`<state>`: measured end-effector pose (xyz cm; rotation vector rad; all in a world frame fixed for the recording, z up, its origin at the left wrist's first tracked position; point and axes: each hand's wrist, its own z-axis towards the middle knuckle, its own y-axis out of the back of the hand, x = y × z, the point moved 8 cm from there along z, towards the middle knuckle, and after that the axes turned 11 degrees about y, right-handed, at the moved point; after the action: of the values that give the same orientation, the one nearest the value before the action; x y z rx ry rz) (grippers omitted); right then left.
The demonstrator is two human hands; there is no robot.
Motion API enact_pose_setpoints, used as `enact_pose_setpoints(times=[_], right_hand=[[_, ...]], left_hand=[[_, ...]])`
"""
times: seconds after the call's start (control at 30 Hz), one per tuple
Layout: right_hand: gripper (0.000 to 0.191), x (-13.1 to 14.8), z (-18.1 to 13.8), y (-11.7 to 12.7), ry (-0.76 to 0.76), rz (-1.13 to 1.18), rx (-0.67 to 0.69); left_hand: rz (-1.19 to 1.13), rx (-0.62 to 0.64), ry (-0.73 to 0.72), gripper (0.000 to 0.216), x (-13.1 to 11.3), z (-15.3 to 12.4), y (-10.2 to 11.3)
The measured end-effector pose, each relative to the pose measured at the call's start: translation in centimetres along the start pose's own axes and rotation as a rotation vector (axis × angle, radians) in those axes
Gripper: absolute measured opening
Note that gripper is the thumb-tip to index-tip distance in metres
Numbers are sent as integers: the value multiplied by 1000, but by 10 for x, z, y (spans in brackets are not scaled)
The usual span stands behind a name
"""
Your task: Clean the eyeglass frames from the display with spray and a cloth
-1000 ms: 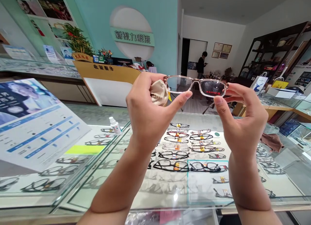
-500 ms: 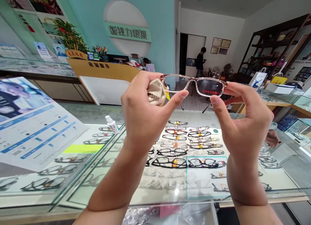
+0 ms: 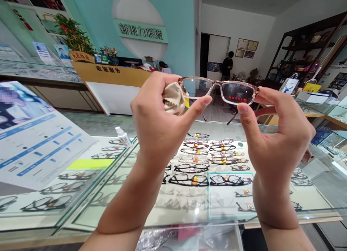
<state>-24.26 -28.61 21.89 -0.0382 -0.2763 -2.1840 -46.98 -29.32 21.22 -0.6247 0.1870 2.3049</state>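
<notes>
I hold a pair of clear-pink framed glasses (image 3: 218,90) up at chest height above a glass display counter (image 3: 189,215). My left hand (image 3: 159,124) pinches the left lens rim between thumb and fingers, with a beige cleaning cloth (image 3: 173,98) bunched in the same hand. My right hand (image 3: 276,132) grips the frame's right end, thumb below and fingers behind. The right lens carries red lettering. The temples hang folded out behind the frame.
Under the counter glass lie several rows of glasses frames (image 3: 206,164). A small white spray bottle (image 3: 122,136) and a printed poster (image 3: 32,139) rest on the left counter. A brown cloth (image 3: 307,156) lies at right. A person (image 3: 227,66) stands in the far doorway beside a yellow reception desk (image 3: 108,77).
My hands and the glasses have held almost the same pose; the view has shifted slightly, and the frame sits a little lower and farther right in the picture.
</notes>
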Motion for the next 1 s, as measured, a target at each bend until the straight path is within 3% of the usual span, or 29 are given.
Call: enact_pose_setpoints(times=[0.23, 0.47, 0.7, 1.0], right_hand=[[24, -3, -3, -4, -54, 69, 27], [20, 5, -1, 1, 37, -51, -26], [23, 3, -2, -1, 4, -26, 1], [21, 10, 0, 0, 141, -203, -35]], left_hand=[[-46, 6, -3, 36, 0, -1, -1], [-17, -4, -20, 38, -5, -2, -1], [-39, 18, 13, 39, -2, -1, -2], [47, -9, 56, 36, -7, 0, -1]])
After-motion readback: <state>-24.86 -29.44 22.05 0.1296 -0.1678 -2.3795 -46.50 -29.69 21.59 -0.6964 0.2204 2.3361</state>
